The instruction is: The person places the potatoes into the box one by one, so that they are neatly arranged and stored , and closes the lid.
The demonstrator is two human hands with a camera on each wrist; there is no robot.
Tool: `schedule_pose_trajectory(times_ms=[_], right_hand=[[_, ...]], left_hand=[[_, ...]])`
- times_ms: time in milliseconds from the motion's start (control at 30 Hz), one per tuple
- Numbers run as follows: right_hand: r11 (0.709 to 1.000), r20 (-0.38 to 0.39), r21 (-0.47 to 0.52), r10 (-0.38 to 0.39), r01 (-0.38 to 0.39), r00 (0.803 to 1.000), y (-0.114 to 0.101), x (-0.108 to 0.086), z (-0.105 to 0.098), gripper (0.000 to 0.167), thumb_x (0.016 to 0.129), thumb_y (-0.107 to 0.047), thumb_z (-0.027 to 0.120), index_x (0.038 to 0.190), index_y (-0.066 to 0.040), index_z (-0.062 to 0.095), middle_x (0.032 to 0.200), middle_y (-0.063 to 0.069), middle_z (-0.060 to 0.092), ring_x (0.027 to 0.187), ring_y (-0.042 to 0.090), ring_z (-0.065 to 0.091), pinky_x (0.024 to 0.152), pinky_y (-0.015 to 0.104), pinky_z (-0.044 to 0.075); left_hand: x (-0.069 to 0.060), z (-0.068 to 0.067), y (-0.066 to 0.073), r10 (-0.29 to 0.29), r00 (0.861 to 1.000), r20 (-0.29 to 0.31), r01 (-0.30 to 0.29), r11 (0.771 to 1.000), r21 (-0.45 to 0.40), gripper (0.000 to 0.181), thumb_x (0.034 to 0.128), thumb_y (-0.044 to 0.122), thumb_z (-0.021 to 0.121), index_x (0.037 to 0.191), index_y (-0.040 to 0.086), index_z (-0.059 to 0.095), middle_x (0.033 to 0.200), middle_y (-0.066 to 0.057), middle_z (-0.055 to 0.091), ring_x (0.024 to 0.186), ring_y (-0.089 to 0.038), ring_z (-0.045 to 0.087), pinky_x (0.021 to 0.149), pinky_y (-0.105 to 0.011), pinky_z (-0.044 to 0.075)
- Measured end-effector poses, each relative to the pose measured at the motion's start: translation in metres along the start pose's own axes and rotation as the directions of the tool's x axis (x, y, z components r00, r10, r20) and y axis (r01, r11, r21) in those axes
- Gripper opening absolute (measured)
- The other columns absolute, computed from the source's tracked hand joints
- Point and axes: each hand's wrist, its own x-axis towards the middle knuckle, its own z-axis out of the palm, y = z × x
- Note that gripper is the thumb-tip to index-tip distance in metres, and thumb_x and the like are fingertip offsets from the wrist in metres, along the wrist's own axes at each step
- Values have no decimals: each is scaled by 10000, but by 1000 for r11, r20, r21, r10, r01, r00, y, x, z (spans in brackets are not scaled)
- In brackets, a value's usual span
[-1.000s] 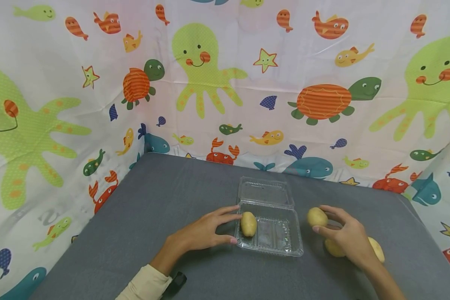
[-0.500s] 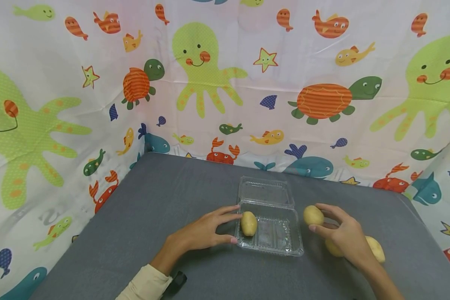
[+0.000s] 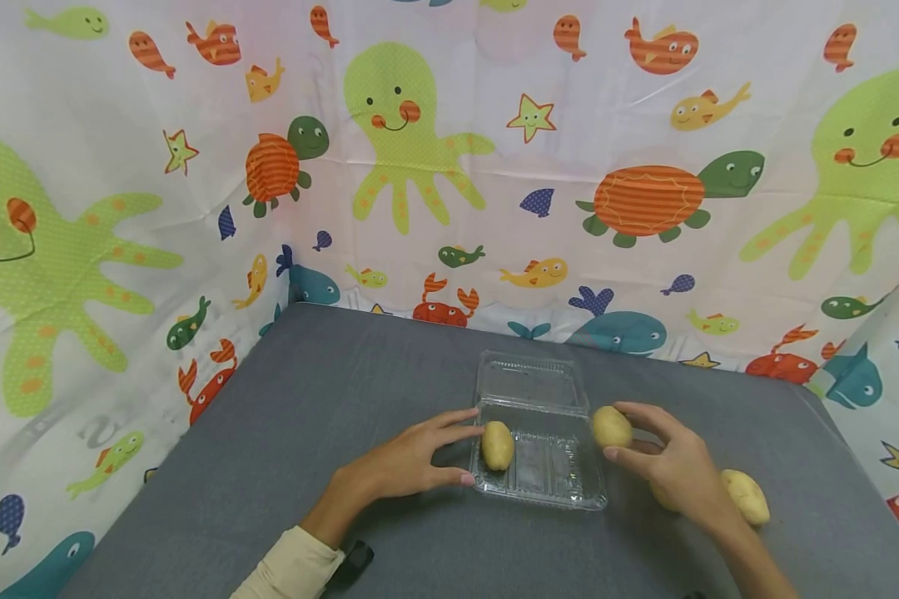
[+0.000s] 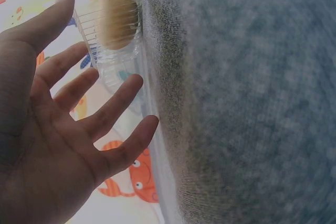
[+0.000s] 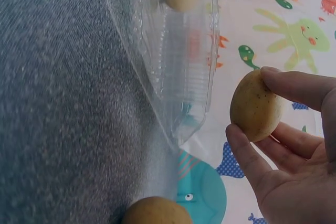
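Observation:
A clear plastic clamshell container (image 3: 547, 491) lies with its lid (image 3: 528, 381) folded back on the grey table. Inside its left end rests one potato (image 3: 498, 446). My left hand (image 3: 412, 457) is at the container's left rim, fingers spread and nothing gripped; in the left wrist view its fingers (image 4: 118, 103) are extended. Thumb and fingers of my right hand (image 3: 677, 462) pinch another potato (image 3: 612, 428), held up by the container's right edge. The right wrist view shows this potato (image 5: 257, 105) raised off the table.
Beneath and beside my right hand, two more potatoes lie on the table, one potato (image 3: 746, 497) in plain sight and the other mostly covered by the hand. A sea-animal patterned curtain (image 3: 434, 166) hangs around the grey table (image 3: 345, 366).
My right hand has carried its potato leftward, from beside the container to its right edge. More of the potato on the far right now shows. My left hand has stayed put.

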Motion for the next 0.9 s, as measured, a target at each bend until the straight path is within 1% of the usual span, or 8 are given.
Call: schedule_pose_trajectory(times_ms=[100,200,433,633,767,900], right_hand=[[1000,6,19,-22,21,1000,-1,0,3,654,893,-232,887,1466,-80,611,1443,180,617,1060,-42,692,847,188,596],[998,14,45,-34,33,999,-1,0,7,637,893,-233,886,1454,-95,618,1434,159,623,1066,6,713,849,212,606],[993,15,57,-104,103,994,-3,1,16,608,889,-212,887,1431,-93,640,1409,132,642,1169,-102,601,890,222,600],[985,27,95,-145,142,989,-6,3,24,591,882,-158,887,1412,-57,646,1387,128,647,1190,-98,591,910,233,597],[984,48,114,-146,140,988,-7,5,30,603,874,-145,890,1412,-41,640,1390,136,645,1186,-84,601,921,246,598],[985,67,127,-128,119,990,-8,6,34,612,868,-148,896,1412,-38,639,1400,138,637,1183,-68,604,930,253,597]], left_hand=[[0,0,0,-1,1000,1,1,1000,0,714,981,523,734,1608,295,480,1737,118,283,1580,-171,317,1225,-557,371],[0,0,-1,-2,1000,3,2,1000,1,714,982,534,727,1609,299,478,1737,121,283,1580,-171,317,1224,-560,370],[1,0,-2,-1,1000,5,1,1000,2,709,985,534,724,1609,307,477,1737,129,276,1582,-173,311,1225,-556,371],[1,0,-2,-5,1000,2,5,1000,3,702,983,529,729,1605,316,481,1733,144,277,1579,-169,317,1226,-559,368],[0,0,-1,-6,1000,3,6,1000,0,702,984,520,732,1606,312,481,1735,143,274,1582,-170,312,1230,-557,362],[0,-1,0,-9,1000,7,9,1000,0,703,984,524,731,1607,315,480,1735,143,273,1582,-171,310,1230,-557,363]])
